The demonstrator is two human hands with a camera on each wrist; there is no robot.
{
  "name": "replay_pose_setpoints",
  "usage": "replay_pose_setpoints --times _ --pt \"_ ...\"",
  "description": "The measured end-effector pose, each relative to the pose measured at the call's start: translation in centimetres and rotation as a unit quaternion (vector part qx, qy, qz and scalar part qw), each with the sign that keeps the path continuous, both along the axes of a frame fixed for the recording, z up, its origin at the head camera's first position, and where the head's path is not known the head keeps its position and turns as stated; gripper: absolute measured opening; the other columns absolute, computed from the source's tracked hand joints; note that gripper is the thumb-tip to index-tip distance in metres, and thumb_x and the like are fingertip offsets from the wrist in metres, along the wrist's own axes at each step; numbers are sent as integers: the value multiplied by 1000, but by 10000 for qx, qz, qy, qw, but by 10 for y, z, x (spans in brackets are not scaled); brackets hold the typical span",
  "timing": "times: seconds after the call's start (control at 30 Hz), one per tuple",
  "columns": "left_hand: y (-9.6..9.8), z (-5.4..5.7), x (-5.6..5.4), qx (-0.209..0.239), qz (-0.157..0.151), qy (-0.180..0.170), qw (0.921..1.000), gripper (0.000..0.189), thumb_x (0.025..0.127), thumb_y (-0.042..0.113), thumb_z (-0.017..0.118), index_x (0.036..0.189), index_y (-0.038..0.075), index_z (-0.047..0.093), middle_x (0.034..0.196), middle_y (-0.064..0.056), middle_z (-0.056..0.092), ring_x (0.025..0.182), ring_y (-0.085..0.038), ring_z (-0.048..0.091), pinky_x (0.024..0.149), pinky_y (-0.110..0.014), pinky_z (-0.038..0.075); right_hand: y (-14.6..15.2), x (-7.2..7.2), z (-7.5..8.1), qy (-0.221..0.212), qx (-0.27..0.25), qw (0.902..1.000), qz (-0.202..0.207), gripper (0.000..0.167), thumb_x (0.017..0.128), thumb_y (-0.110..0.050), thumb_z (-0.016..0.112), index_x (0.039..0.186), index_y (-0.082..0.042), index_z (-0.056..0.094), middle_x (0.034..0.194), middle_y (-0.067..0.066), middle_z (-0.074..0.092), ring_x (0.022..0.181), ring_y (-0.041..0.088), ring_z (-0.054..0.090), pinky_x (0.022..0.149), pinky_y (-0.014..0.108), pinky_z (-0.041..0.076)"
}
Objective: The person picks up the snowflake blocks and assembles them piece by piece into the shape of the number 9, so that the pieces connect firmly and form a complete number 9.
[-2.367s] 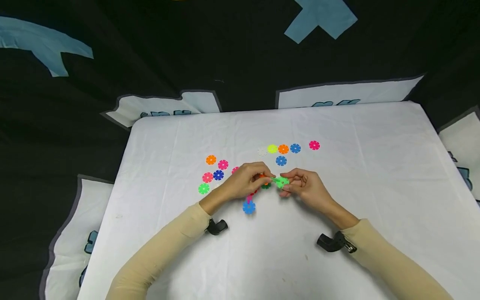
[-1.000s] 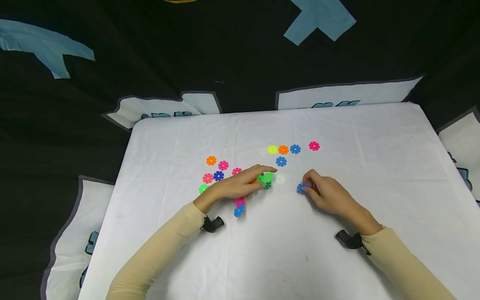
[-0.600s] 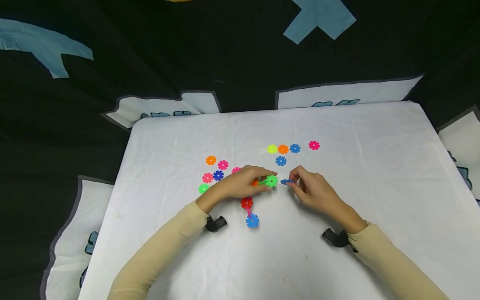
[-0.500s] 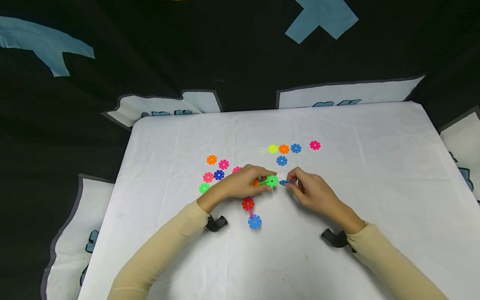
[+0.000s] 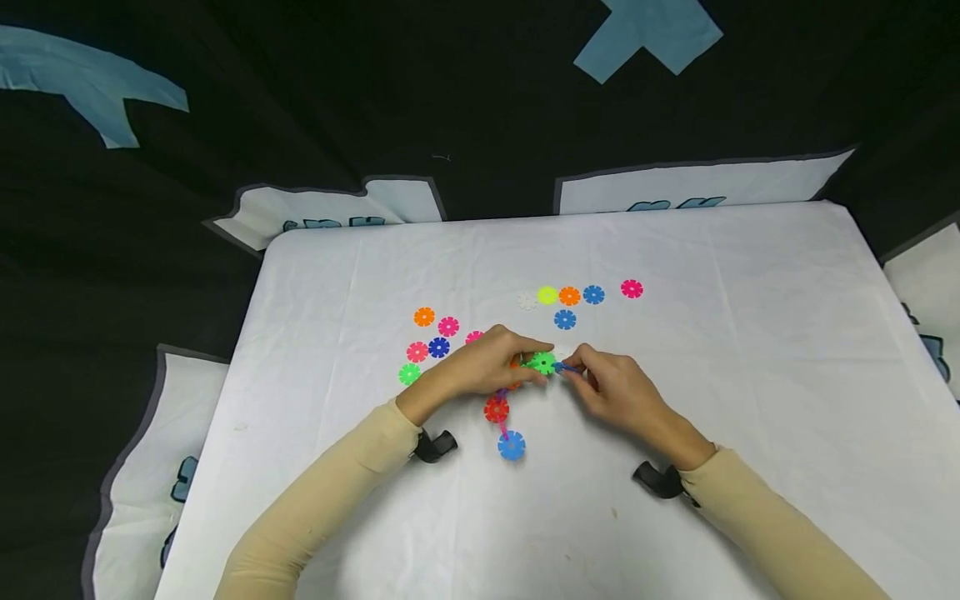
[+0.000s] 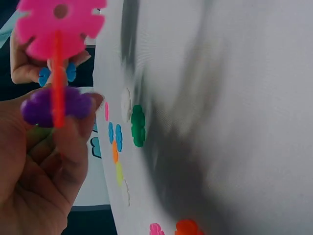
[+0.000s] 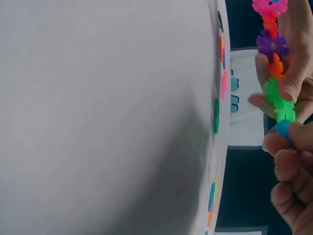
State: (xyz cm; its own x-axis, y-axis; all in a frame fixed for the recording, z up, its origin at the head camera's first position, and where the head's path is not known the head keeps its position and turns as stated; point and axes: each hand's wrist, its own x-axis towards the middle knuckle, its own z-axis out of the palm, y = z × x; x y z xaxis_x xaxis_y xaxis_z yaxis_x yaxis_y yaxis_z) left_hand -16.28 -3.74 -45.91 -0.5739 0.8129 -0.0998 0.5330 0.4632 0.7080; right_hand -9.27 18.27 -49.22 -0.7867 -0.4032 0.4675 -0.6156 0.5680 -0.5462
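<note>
My left hand [image 5: 491, 362] grips a chain of notched plastic snowflake discs, slotted into one another and lifted over the table. In the right wrist view the chain runs from a pink disc [image 7: 270, 7] through a purple disc [image 7: 272, 45] and orange to bright green discs [image 7: 279, 98]. A blue disc [image 5: 512, 446] hangs at its near end, below a red disc [image 5: 497, 409]. Between thumb and fingertips, my right hand [image 5: 615, 387] pinches another blue disc [image 7: 283, 128], its edge right at the outer green disc. My left fingers hide part of the chain.
Loose discs lie on the white tablecloth [image 5: 735, 350]: several to the left, including an orange disc [image 5: 424, 317], and a far row with a yellow disc [image 5: 547, 296] and a pink disc [image 5: 632, 288]. A dark green disc [image 6: 138, 126] lies beneath the hands.
My right hand left the green disc, took a blue disc from farther right and brought it left to the green disc. The chain's blue end swung toward me. My left hand keeps its hold.
</note>
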Motion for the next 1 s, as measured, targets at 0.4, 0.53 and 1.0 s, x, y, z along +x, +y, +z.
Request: replay_pose_setpoints --times 0.4,0.53,1.0 --pt "2 0 1 395 107 -131 9991 39 84 21 78 119 5 70 61 5 49 52 -4 40 53 -18 32 -4 -1 -4 92 -780 9959 440 27 71 15 77 87 1 61 67 6 67 52 3 57 50 13 43" --pt "-5 -1 -1 154 249 -230 9993 40 87 26 75 123 9 68 76 4 57 62 -7 45 60 -19 39 5 -6 3 -939 -386 9943 339 30 85 -1 73 112 1 60 69 2 64 56 1 52 53 17 43" --pt "-26 -13 -15 -332 239 -440 9982 43 93 27 68 133 12 59 122 0 66 105 -13 58 98 -33 48 23 -28 -9 -1649 1936 9671 93 37 88 -24 74 122 -13 65 86 -2 56 71 10 49 63 26 43"
